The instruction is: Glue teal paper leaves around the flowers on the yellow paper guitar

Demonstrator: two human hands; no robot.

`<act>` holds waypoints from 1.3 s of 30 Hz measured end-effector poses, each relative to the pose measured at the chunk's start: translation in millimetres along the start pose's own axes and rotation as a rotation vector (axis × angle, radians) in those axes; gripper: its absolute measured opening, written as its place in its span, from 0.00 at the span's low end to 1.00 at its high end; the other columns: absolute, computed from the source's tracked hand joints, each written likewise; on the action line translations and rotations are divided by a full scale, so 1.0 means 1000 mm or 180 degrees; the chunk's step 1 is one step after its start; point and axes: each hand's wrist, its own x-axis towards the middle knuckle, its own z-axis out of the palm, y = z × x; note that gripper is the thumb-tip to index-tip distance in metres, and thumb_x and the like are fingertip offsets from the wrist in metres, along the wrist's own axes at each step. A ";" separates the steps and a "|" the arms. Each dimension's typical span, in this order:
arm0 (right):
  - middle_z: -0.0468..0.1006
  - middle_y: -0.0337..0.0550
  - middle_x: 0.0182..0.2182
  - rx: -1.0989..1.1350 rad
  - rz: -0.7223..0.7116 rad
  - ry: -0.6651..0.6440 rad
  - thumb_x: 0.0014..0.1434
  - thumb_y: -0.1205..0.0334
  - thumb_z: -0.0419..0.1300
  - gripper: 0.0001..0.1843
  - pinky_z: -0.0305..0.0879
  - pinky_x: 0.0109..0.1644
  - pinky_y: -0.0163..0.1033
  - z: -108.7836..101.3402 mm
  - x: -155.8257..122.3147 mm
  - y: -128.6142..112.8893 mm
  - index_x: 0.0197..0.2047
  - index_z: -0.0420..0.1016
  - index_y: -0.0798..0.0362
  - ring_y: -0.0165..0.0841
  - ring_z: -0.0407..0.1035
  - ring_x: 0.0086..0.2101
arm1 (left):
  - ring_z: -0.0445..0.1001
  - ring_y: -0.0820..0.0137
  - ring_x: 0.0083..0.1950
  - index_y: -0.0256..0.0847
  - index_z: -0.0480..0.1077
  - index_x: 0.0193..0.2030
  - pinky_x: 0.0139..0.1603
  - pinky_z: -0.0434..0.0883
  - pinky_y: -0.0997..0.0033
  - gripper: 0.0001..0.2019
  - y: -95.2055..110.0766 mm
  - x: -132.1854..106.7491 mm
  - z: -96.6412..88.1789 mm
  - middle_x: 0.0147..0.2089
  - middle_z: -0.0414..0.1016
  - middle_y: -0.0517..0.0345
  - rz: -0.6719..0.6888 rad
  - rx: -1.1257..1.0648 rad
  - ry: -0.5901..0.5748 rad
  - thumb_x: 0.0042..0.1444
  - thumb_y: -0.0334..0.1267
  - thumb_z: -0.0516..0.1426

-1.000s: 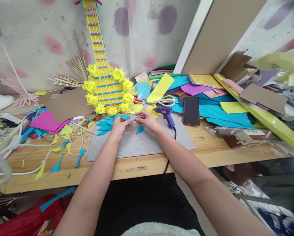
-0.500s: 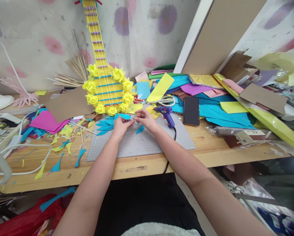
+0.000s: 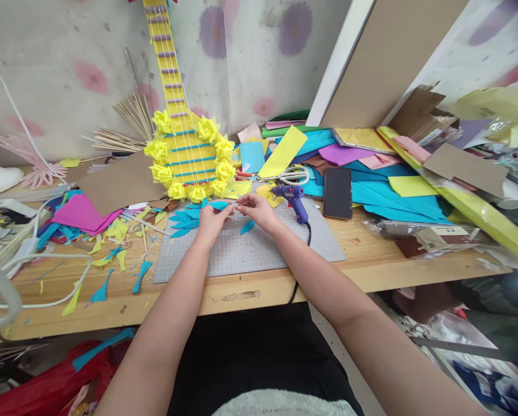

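Observation:
My left hand (image 3: 211,221) and my right hand (image 3: 255,209) meet over a grey cutting mat (image 3: 259,248), fingers pinched together on a small blue paper leaf (image 3: 220,204). Just beyond them stands a yellow paper guitar (image 3: 189,156) ringed with yellow paper flowers. Several cut blue leaves (image 3: 185,219) lie on the mat to the left of my left hand, and one loose blue leaf (image 3: 246,227) lies under my right wrist. A purple glue gun (image 3: 294,199) rests on the mat right of my right hand.
A black phone (image 3: 337,185) and scissors (image 3: 291,175) lie among blue, purple and yellow paper sheets (image 3: 392,193) at right. Paper scraps (image 3: 111,242), a magenta sheet (image 3: 82,212), white cables (image 3: 46,277) and wooden sticks (image 3: 124,130) crowd the left. Cardboard boards (image 3: 384,52) lean at the back right.
Both hands stay pinched on the blue leaf; my right fingers have shifted slightly closer to the left hand. The view has tipped a little downward.

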 end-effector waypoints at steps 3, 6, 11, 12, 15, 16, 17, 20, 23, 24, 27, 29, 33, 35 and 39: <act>0.71 0.34 0.23 0.0055 0.0007 0.0023 0.41 0.61 0.65 0.11 0.64 0.30 0.35 0.001 -0.001 0.000 0.30 0.71 0.52 0.26 0.64 0.24 | 0.73 0.69 0.31 0.38 0.75 0.32 0.29 0.69 0.73 0.15 -0.002 0.001 -0.001 0.27 0.75 0.57 0.0041 0.0074 0.0046 0.38 0.45 0.66; 0.72 0.35 0.24 0.0175 0.0039 0.0000 0.40 0.60 0.66 0.13 0.64 0.31 0.35 0.001 -0.001 0.001 0.30 0.70 0.52 0.26 0.64 0.25 | 0.74 0.70 0.30 0.37 0.76 0.31 0.28 0.69 0.73 0.15 -0.004 0.003 -0.002 0.27 0.75 0.56 0.0087 0.0160 0.0079 0.38 0.45 0.66; 0.72 0.35 0.24 0.0364 0.0079 -0.0051 0.38 0.58 0.67 0.15 0.64 0.32 0.35 0.001 -0.002 0.001 0.29 0.70 0.52 0.25 0.64 0.25 | 0.74 0.70 0.28 0.36 0.74 0.29 0.27 0.69 0.73 0.17 -0.002 0.002 0.001 0.27 0.75 0.55 -0.0080 0.0091 0.0221 0.36 0.46 0.67; 0.72 0.35 0.24 0.0402 0.0085 -0.0053 0.37 0.58 0.67 0.15 0.63 0.32 0.35 0.001 -0.002 0.001 0.29 0.70 0.53 0.25 0.64 0.25 | 0.73 0.70 0.28 0.36 0.73 0.29 0.27 0.70 0.72 0.17 -0.002 0.002 0.001 0.27 0.75 0.55 -0.0145 0.0004 0.0233 0.36 0.45 0.68; 0.72 0.34 0.22 0.0500 0.0098 -0.0063 0.37 0.58 0.68 0.14 0.63 0.33 0.35 0.000 -0.003 0.000 0.27 0.70 0.53 0.25 0.63 0.24 | 0.74 0.71 0.29 0.37 0.72 0.29 0.30 0.73 0.69 0.16 0.000 0.001 0.003 0.30 0.76 0.55 -0.0252 -0.0241 0.0193 0.35 0.44 0.68; 0.72 0.34 0.22 0.0514 0.0098 -0.0068 0.37 0.58 0.68 0.14 0.63 0.33 0.35 0.000 -0.003 0.000 0.27 0.69 0.53 0.25 0.63 0.25 | 0.74 0.71 0.29 0.37 0.72 0.29 0.31 0.74 0.68 0.16 0.000 0.001 0.003 0.31 0.76 0.55 -0.0277 -0.0278 0.0176 0.36 0.43 0.68; 0.72 0.35 0.23 0.0519 0.0093 -0.0076 0.37 0.58 0.68 0.15 0.63 0.33 0.35 0.000 -0.003 -0.001 0.27 0.69 0.53 0.25 0.64 0.25 | 0.74 0.70 0.30 0.37 0.72 0.29 0.32 0.74 0.67 0.16 0.001 0.001 0.003 0.32 0.76 0.55 -0.0320 -0.0290 0.0164 0.36 0.43 0.68; 0.73 0.36 0.24 0.0535 0.0075 -0.0091 0.37 0.58 0.68 0.15 0.63 0.33 0.35 -0.002 -0.003 -0.001 0.27 0.69 0.53 0.25 0.64 0.25 | 0.75 0.68 0.29 0.38 0.71 0.31 0.31 0.74 0.66 0.16 0.003 0.000 0.003 0.32 0.76 0.54 -0.0549 -0.0254 0.0112 0.38 0.44 0.67; 0.72 0.34 0.23 0.0561 0.0083 -0.0036 0.35 0.57 0.69 0.16 0.63 0.32 0.35 -0.003 -0.003 -0.001 0.27 0.69 0.53 0.25 0.63 0.24 | 0.76 0.67 0.32 0.38 0.70 0.32 0.32 0.74 0.66 0.17 0.005 -0.001 0.001 0.33 0.76 0.54 -0.0638 -0.0296 0.0009 0.36 0.43 0.68; 0.72 0.34 0.22 0.0561 0.0084 -0.0012 0.35 0.57 0.69 0.17 0.63 0.32 0.35 -0.003 -0.002 0.000 0.27 0.69 0.53 0.24 0.63 0.24 | 0.77 0.66 0.33 0.38 0.70 0.31 0.33 0.74 0.66 0.18 0.005 0.000 0.001 0.33 0.76 0.55 -0.0619 -0.0331 -0.0009 0.34 0.42 0.69; 0.72 0.34 0.23 0.0525 0.0071 0.0029 0.35 0.56 0.69 0.18 0.62 0.31 0.35 -0.002 -0.001 0.002 0.28 0.69 0.52 0.25 0.63 0.24 | 0.77 0.66 0.37 0.38 0.69 0.29 0.36 0.73 0.68 0.19 0.003 0.001 -0.001 0.32 0.77 0.55 -0.0513 -0.0406 0.0033 0.30 0.39 0.70; 0.71 0.34 0.23 0.0509 0.0064 0.0061 0.35 0.55 0.69 0.18 0.62 0.31 0.35 -0.002 0.000 0.004 0.28 0.68 0.52 0.25 0.63 0.24 | 0.76 0.67 0.37 0.38 0.69 0.29 0.37 0.72 0.69 0.19 0.001 0.003 -0.002 0.32 0.76 0.56 -0.0398 -0.0382 0.0125 0.28 0.38 0.70; 0.70 0.34 0.22 0.0502 0.0093 0.0076 0.34 0.55 0.69 0.19 0.61 0.31 0.35 -0.001 0.001 0.006 0.28 0.68 0.53 0.24 0.62 0.24 | 0.74 0.69 0.35 0.37 0.70 0.29 0.35 0.71 0.71 0.20 -0.002 0.005 -0.001 0.31 0.76 0.56 -0.0242 -0.0310 0.0186 0.28 0.39 0.69; 0.70 0.33 0.21 0.0489 0.0113 0.0049 0.34 0.55 0.69 0.18 0.61 0.31 0.35 -0.001 0.001 0.005 0.27 0.68 0.53 0.24 0.61 0.23 | 0.74 0.69 0.35 0.37 0.70 0.30 0.33 0.70 0.72 0.20 -0.001 0.004 0.000 0.32 0.76 0.56 -0.0255 -0.0344 0.0172 0.28 0.40 0.70; 0.70 0.34 0.21 0.0487 0.0113 -0.0003 0.35 0.57 0.69 0.17 0.61 0.31 0.35 -0.001 0.000 0.003 0.27 0.68 0.53 0.25 0.62 0.24 | 0.73 0.69 0.35 0.37 0.73 0.30 0.31 0.70 0.72 0.19 0.003 0.001 0.002 0.33 0.76 0.55 -0.0395 -0.0313 0.0215 0.29 0.43 0.70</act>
